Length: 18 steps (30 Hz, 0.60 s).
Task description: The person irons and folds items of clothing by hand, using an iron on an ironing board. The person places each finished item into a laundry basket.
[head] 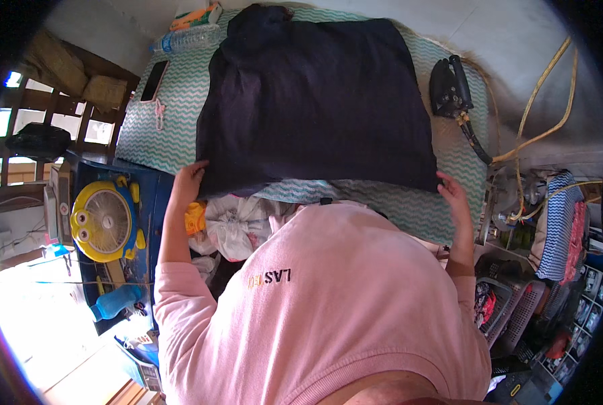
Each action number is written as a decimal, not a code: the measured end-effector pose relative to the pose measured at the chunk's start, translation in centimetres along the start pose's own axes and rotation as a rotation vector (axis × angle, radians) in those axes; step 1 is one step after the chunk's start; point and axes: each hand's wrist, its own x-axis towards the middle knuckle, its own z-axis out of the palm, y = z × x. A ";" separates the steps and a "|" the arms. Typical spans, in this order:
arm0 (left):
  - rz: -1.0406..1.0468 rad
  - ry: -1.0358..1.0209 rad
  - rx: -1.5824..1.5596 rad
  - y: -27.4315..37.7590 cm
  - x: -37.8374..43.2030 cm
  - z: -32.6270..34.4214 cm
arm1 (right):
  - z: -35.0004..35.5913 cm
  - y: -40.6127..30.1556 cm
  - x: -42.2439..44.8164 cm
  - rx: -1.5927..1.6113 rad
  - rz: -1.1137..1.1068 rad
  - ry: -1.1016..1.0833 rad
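Observation:
A dark navy or black garment (321,111) lies spread out in front of me, its far left part bunched up. My left hand (191,178) grips its near left corner, fingers curled at the edge. At the near right corner, the fingertips of my right hand (452,191) pinch the hem. Under the garment is a green and white zigzag-patterned cloth (180,119) covering the table. A dark electric iron (450,88) stands to the right of the garment, its cord leading off right.
Left on the cloth are a smartphone (154,81) with a pink strap, a plastic bottle (187,39) and an orange-green packet (195,17). A yellow fan (106,221) stands left. White plastic bags (238,228) sit below the near edge. Plastic baskets (514,309) are at right, near a looping cord (542,134).

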 end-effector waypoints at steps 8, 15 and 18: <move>-0.163 0.133 0.371 3.6 -2.0 2.5 | 0.5 2.0 -0.7 -0.428 -0.004 0.178; 0.626 0.404 0.315 15.7 6.2 12.3 | 17.2 -8.9 7.6 -0.674 -0.944 0.246; 0.722 0.272 0.312 12.5 8.1 15.3 | 19.4 -6.2 7.4 -1.054 -0.966 0.030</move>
